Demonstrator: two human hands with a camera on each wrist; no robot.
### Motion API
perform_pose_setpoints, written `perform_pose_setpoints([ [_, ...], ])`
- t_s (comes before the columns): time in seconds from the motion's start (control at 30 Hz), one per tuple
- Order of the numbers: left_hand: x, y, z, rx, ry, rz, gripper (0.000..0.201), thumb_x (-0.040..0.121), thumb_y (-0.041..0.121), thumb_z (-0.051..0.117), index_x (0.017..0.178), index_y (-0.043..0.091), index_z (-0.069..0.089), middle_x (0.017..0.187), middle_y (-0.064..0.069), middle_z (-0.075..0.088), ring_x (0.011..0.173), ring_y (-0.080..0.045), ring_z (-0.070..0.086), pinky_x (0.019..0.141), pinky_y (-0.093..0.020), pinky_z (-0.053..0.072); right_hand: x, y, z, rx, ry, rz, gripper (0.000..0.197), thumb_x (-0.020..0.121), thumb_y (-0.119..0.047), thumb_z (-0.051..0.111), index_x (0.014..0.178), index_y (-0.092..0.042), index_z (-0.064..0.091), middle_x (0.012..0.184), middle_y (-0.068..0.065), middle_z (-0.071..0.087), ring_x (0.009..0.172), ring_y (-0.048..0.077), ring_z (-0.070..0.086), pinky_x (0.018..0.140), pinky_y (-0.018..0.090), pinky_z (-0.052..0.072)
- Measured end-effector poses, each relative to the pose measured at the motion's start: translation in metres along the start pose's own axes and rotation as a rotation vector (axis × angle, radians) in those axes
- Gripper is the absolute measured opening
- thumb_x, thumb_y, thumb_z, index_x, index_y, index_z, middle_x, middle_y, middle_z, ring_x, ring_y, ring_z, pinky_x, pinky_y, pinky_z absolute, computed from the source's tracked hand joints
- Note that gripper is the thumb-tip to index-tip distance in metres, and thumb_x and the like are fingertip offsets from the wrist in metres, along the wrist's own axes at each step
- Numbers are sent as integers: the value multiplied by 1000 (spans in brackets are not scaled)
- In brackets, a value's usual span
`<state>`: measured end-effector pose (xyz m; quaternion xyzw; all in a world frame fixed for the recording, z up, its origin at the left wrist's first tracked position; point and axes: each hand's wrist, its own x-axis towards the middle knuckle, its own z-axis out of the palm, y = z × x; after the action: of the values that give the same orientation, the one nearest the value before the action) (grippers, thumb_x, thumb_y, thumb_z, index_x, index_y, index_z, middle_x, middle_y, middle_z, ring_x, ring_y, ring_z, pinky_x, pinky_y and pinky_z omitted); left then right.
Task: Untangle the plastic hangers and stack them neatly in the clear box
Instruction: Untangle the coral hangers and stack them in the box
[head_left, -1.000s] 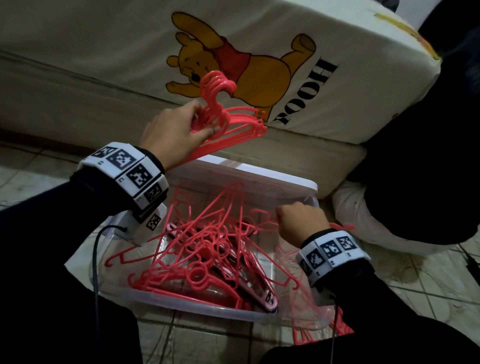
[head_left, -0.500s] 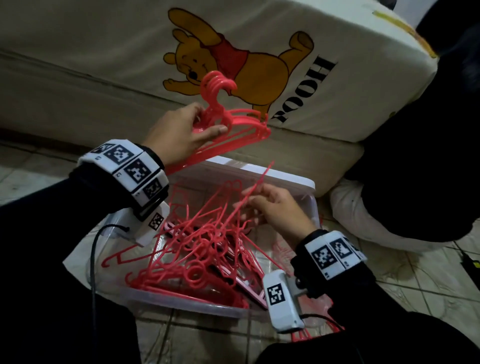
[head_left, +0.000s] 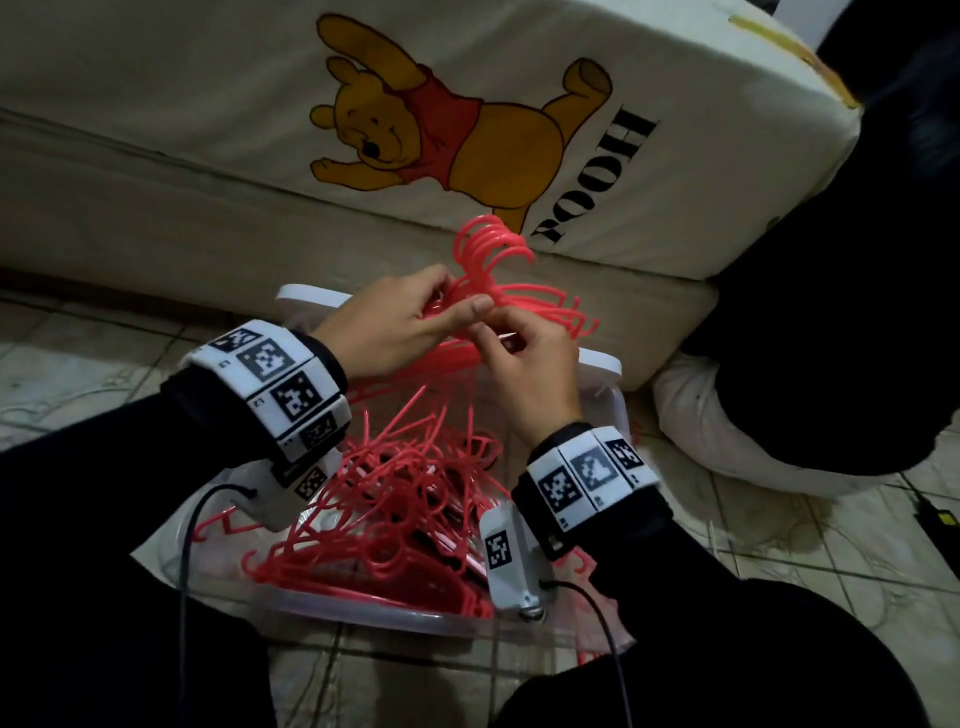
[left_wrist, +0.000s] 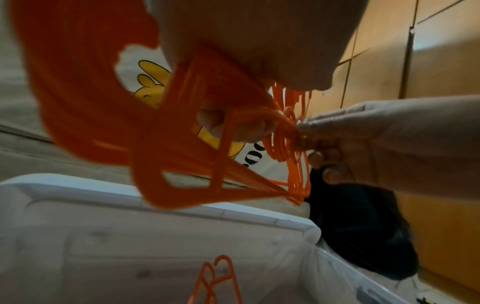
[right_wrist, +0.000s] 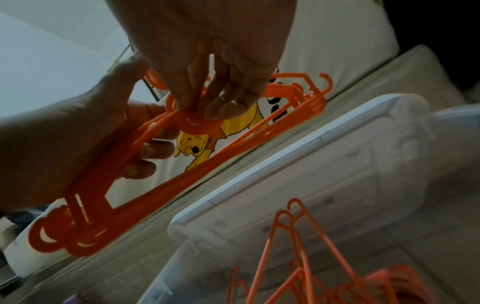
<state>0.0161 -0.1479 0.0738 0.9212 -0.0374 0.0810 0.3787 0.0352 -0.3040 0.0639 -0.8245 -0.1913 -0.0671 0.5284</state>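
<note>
My left hand (head_left: 452, 306) grips a stack of aligned pink hangers (head_left: 519, 301) by their necks, above the far edge of the clear box (head_left: 363, 621). The hooks (head_left: 488, 247) point up and away. My right hand (head_left: 496, 332) meets it from the right and pinches a hanger against the stack. In the right wrist view the right fingers (right_wrist: 228, 102) press on the round neck of the stack (right_wrist: 182, 164), and the left hand (right_wrist: 64, 144) wraps it. The left wrist view shows the stack (left_wrist: 182, 144) and the right hand (left_wrist: 363, 139). A tangle of hangers (head_left: 395, 509) fills the box.
The box's white lid (head_left: 605, 364) stands behind the box against a mattress with a bear print (head_left: 415, 130). A dark bundle on a white cushion (head_left: 779, 457) lies to the right. The box sits on a tiled floor (head_left: 831, 545).
My right hand has risen out of the box with a hanger and joined the left hand at the stack. The left hand and its stack have shifted right, toward the middle.
</note>
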Motion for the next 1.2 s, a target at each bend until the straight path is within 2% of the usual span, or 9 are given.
perform_pose_setpoints([
  [0.13, -2, 0, 2, 70, -4, -4, 55, 74, 75, 36, 86, 24, 53, 66, 7, 55, 60, -10, 51, 54, -32, 36, 3, -3, -4, -1, -69, -74, 6, 82, -5, 65, 79, -8, 68, 71, 4, 66, 66, 16, 61, 66, 37, 51],
  [0.23, 1, -3, -3, 144, -27, -17, 58, 79, 71, 39, 97, 20, 60, 81, -1, 65, 75, -19, 60, 68, -42, 49, 14, 3, -20, 51, -266, 26, 12, 85, -2, 64, 79, -13, 66, 69, 0, 66, 62, 11, 62, 62, 27, 52],
  [0.4, 3, -12, -11, 326, -10, -40, 54, 80, 71, 42, 102, 24, 60, 92, -1, 66, 87, -22, 61, 70, -35, 46, 25, 49, -43, -650, -636, 74, 5, 83, -12, 63, 81, -11, 67, 80, 6, 69, 77, 20, 64, 67, 22, 41],
  [0.5, 4, -13, -12, 346, 8, -47, 50, 83, 68, 44, 102, 25, 60, 94, -2, 67, 89, -24, 61, 73, -36, 48, 5, 90, -31, -989, -872, 204, 18, 77, -18, 67, 94, -13, 70, 97, 8, 71, 92, 26, 66, 78, 28, 50],
  [0.73, 5, -12, -13, 336, 14, -32, 50, 83, 69, 43, 101, 25, 60, 90, -3, 67, 85, -24, 61, 75, -42, 50, -28, 147, -1, -1010, -1092, 170, 50, 56, -46, 64, 102, -37, 46, 96, 10, 69, 89, 32, 67, 77, 39, 53],
  [0.83, 6, -12, -14, 329, 5, -32, 51, 83, 68, 43, 102, 23, 61, 90, -3, 67, 83, -24, 61, 75, -42, 50, -42, 160, 13, -980, -1039, 59, 53, 59, -62, 52, 110, -54, 40, 88, -2, 70, 71, 23, 70, 60, 32, 51],
  [0.93, 7, -12, -14, 330, -2, -27, 52, 84, 67, 43, 101, 22, 61, 89, -3, 67, 81, -22, 60, 74, -42, 50, -57, 161, 28, -939, -1093, 47, 61, 49, -70, 36, 105, -45, 37, 67, -4, 66, 50, 24, 64, 47, 30, 44],
  [1.1, 7, -14, -17, 317, -4, -49, 56, 82, 71, 41, 104, 23, 61, 90, -2, 67, 83, -22, 61, 76, -43, 51, -42, 130, 28, -1010, -1072, -20, 34, 70, -37, 51, 102, -27, 45, 86, 7, 67, 75, 30, 69, 62, 35, 53],
  [1.2, 7, -15, -19, 308, 12, -54, 56, 81, 71, 41, 103, 24, 61, 89, -1, 67, 83, -21, 61, 76, -43, 51, -21, 105, 10, -941, -1011, 84, 26, 79, -25, 50, 104, -23, 57, 97, 16, 67, 86, 33, 67, 70, 29, 44],
])
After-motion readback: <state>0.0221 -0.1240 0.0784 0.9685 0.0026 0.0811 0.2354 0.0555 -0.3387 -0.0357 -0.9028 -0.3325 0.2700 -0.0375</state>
